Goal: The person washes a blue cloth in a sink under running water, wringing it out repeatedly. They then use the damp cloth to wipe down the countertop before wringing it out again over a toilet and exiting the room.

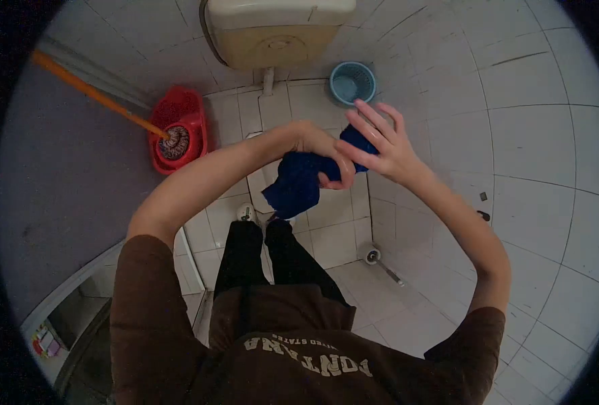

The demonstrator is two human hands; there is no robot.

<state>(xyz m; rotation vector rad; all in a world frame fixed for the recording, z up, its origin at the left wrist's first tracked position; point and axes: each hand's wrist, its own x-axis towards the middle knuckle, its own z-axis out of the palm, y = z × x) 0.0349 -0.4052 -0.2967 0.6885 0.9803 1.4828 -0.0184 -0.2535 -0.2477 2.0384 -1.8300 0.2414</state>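
Observation:
A dark blue cloth [293, 185] hangs bunched in front of me, above the tiled floor. My left hand [333, 162] has its fingers wrapped round the cloth's middle. One end of the cloth droops down to the left, and the other sticks up at the right, behind my right hand [380, 145]. The fingers of my right hand are spread, close beside the upper end of the cloth; whether they touch it is unclear.
A red mop bucket [199, 121] with an orange-handled mop [97, 94] stands at the left. A blue basket [352, 83] is beside the right wall, near the cistern [279, 40]. A toilet brush holder [369, 253] stands lower right. The squat pan is partly hidden beneath the cloth.

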